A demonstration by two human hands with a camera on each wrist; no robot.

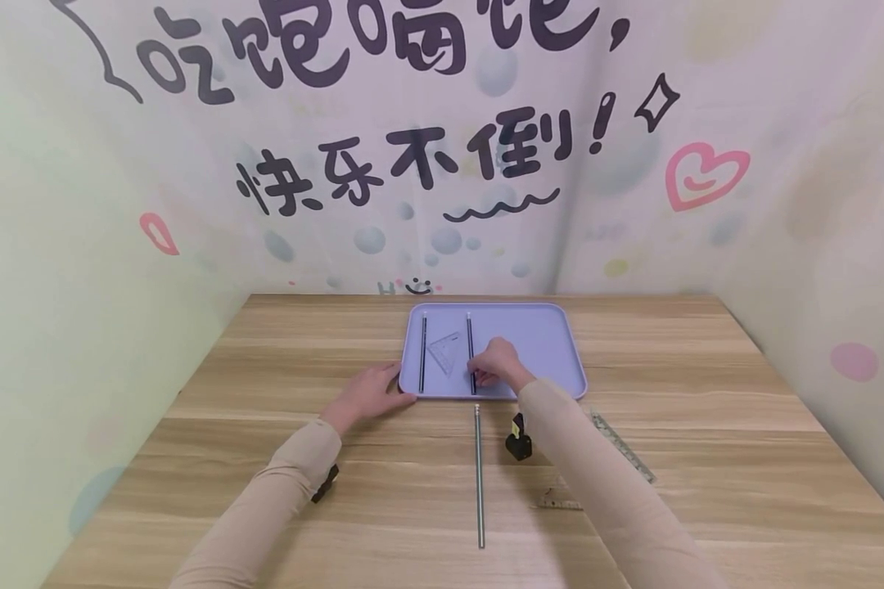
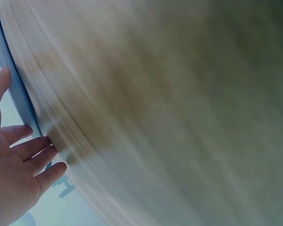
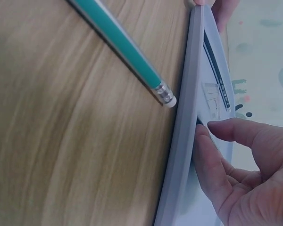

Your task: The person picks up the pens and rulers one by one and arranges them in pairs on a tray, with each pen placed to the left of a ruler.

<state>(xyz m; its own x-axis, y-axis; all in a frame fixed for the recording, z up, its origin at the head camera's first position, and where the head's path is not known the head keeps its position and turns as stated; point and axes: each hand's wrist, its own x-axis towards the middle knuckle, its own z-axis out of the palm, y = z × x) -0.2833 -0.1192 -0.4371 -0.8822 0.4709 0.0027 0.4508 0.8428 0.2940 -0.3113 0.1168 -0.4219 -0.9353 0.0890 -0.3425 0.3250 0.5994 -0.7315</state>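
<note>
Pencil [image 1: 470,334], dark, slender and probably wooden, lies in a shallow lavender tray with rounded corners [image 1: 541,343], stretching from near the far rim to the near one. The right hand [image 1: 497,362] pinches it toward its near end between thumb and forefinger. The left hand [image 1: 371,394], fingers loosely extended and grasping nothing, rests against the tray's near left corner.

The pencil should be light and stiff, with a smooth barrel that may roll or slip under an off-centre squeeze; any sharpened tip would be its fragile part. A hold near the middle would balance it best; from the present grip, the far end would likely swing or dip. The tray looks like thin, rigid plastic, probably light enough to slide when nudged, so its raised rim is a sensible place to steady it.

A second dark, slender pencil [image 1: 423,353] lies roughly parallel near the left rim, and a clear plastic triangular set square [image 1: 445,352] sits between the two; flat and thin, it would probably lift best by an edge. On the wood-grain tabletop [image 1: 383,507], a green pencil with a white eraser [image 1: 479,474] lies just outside the tray.
</note>
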